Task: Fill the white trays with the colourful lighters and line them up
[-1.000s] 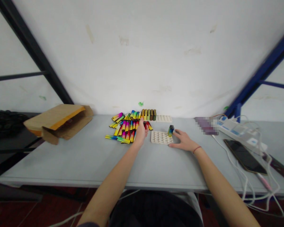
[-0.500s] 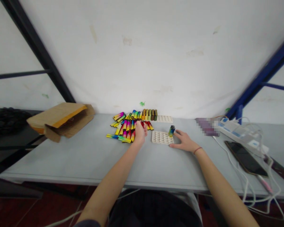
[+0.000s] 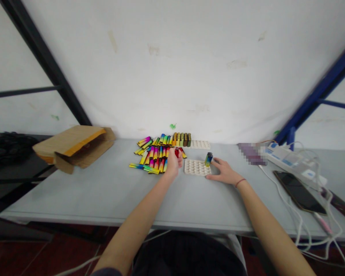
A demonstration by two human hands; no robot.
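Observation:
My left hand is closed around a shiny red lighter-like tube, whose end shows by the thumb. To its left lies a loose pile of metallic lighter-like tubes in yellow, pink, red, blue and green. A white tray with rows of round holes sits just right of this hand. Blue-yellow tubes with dark tops stand upright at the tray's right end. Beside them my right hand rests with fingers and thumb spread, touching the tray's right edge.
Behind, a second white tray has upright dark-topped tubes on its left part. An opened cardboard box lies at left. A phone, a power strip and tangled white cables occupy the right side.
My left hand has shifted slightly right, away from the pile toward the near tray, and a red tube now shows in it. My right hand has stayed in place.

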